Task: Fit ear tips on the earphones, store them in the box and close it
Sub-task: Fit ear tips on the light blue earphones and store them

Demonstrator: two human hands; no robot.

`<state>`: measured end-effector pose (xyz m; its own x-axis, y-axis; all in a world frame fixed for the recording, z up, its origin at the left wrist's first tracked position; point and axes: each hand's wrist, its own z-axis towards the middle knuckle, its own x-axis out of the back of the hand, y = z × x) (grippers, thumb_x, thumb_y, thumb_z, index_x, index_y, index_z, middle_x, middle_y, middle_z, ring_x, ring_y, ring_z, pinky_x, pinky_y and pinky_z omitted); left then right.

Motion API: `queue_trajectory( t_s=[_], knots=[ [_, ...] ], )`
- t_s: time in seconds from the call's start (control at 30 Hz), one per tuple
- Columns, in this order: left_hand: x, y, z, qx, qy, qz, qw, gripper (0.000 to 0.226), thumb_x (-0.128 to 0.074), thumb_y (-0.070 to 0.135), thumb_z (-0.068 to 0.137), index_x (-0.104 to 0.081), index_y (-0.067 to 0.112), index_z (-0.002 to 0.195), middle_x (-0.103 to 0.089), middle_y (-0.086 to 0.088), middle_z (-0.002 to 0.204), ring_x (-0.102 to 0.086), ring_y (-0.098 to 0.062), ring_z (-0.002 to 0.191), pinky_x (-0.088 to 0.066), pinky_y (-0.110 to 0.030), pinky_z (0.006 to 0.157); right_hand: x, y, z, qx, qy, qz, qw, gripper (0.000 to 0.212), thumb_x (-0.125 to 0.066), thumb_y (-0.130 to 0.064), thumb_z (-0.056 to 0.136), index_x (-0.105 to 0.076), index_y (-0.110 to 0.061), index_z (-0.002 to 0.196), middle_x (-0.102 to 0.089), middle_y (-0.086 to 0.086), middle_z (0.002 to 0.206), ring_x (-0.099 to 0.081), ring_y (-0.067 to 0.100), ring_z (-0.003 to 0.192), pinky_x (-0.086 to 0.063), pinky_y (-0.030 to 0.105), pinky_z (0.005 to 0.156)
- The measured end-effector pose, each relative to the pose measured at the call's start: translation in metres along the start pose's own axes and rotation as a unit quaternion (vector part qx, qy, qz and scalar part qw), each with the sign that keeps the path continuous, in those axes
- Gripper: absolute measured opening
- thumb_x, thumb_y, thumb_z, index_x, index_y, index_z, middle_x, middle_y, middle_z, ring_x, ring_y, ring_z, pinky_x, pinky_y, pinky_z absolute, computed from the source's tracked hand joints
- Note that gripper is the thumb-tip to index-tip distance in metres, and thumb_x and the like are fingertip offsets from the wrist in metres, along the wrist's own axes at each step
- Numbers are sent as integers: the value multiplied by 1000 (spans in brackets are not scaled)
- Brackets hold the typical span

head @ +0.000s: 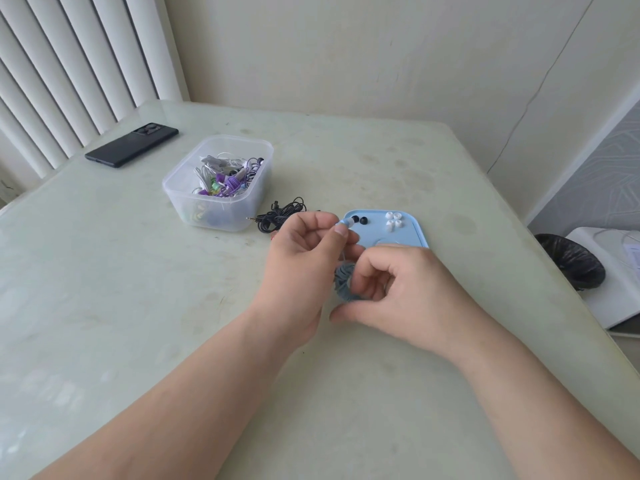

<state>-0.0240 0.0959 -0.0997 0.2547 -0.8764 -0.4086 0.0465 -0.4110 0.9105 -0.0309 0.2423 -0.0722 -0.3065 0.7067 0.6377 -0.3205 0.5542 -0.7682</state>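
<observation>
My left hand (308, 244) pinches a light blue earbud (346, 222) with a white tip between thumb and forefinger, just above the blue lid's near left corner. My right hand (398, 289) curls around the coiled grey-blue cable bundle (344, 282) of the same earphones. The blue lid (412, 233) lies flat, carrying two black ear tips (359, 220) and several white ear tips (393, 220). A clear plastic box (218, 183) holding several coiled earphones stands at the left. A black earphone set (280, 214) lies tangled between box and lid.
A black phone (131, 145) lies at the table's far left, near the white blinds. The pale green table's right edge (540, 237) borders a black-lined bin (571, 261) and a white object on the floor. Walls close off the back.
</observation>
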Motion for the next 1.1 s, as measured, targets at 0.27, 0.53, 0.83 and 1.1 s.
queue_trajectory(
  t_s=[0.27, 0.53, 0.83, 1.1],
  knots=[
    [4, 0, 2, -21, 7, 41, 999, 17, -60, 8, 103, -63, 16, 118, -71, -4, 86, -71, -23, 77, -57, -40, 77, 10, 8, 5, -59, 24, 32, 997, 21, -92, -17, 72, -73, -23, 80, -67, -20, 64, -62, -3, 59, -50, 12, 62],
    [3, 2, 1, -5, -12, 68, 998, 13, -68, 21, 101, -73, 17, 112, -74, -1, 86, -74, -19, 80, -52, -25, 69, 23, 9, 4, -73, 49, 65, 994, 21, -73, -3, 90, -75, -24, 90, -71, -4, 85, -75, 16, 66, -61, 29, 63],
    [3, -1, 1, -34, 15, 85, 996, 4, -72, 17, 98, -72, 16, 102, -77, -3, 85, -78, -22, 77, -55, -28, 68, 31, 1, -2, -125, -47, -34, 990, 43, -94, -50, 61, -68, -17, 73, -65, -1, 59, -60, 9, 51, -47, 27, 50],
    [3, -1, 1, -18, -13, 17, 1000, 6, -63, 11, 102, -69, 12, 104, -73, -8, 88, -75, -26, 81, -57, -27, 68, 21, 12, 4, -108, -24, -32, 993, 13, -64, -31, 98, -70, -26, 87, -70, 5, 76, -62, 12, 52, -52, 31, 51]
  ],
)
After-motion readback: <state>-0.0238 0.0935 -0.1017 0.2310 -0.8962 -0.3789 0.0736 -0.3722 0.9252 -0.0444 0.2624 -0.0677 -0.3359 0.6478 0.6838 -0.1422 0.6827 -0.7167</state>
